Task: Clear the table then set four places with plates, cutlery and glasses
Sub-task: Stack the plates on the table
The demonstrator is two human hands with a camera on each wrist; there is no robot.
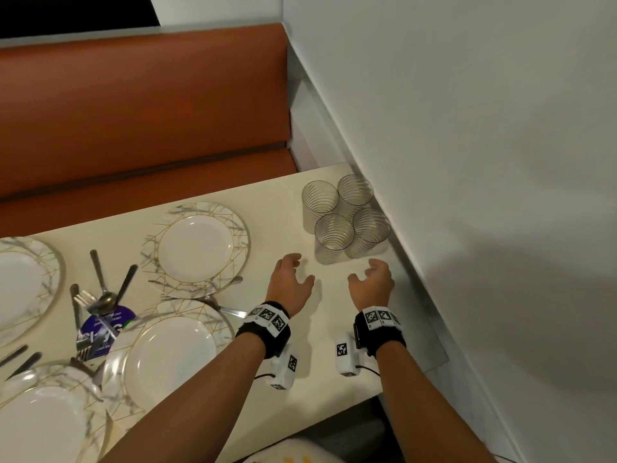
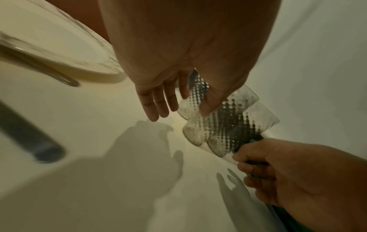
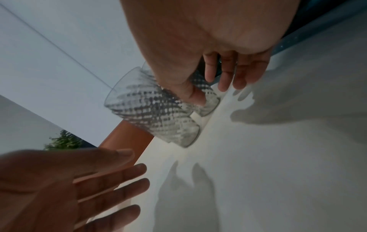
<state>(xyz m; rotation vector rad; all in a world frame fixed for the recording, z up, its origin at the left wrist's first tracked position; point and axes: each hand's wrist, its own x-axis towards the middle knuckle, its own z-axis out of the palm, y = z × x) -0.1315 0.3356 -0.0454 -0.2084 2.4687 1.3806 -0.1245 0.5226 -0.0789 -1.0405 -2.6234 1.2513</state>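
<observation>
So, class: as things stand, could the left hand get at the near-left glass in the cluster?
Probably yes. The left hand is open and empty just short of the near-left glass, with only bare table between them.

Cream-white rectangular table (image 1: 273,195), smooth top, far right corner set against a white wall.

On it:
- Four clear ribbed drinking glasses (image 1: 345,217), upright, grouped two by two in the far right corner, touching or almost touching one another.
- Round white plate with grey marble and gold-line rim (image 1: 196,248), far centre.
- Second matching plate (image 1: 170,355), nearer, its far rim just beside the first plate.
- Third matching plate (image 1: 20,285), at the left edge, partly cut off.
- Fourth matching plate (image 1: 43,426), near left, partly cut off.
- Loose heap of silver cutlery (image 1: 100,295), forks and spoons crossing, between the plates.
- Purple printed packet (image 1: 107,329) under the heap.
- Silver utensil (image 1: 227,309) lying between the two centre plates, partly hidden.
</observation>
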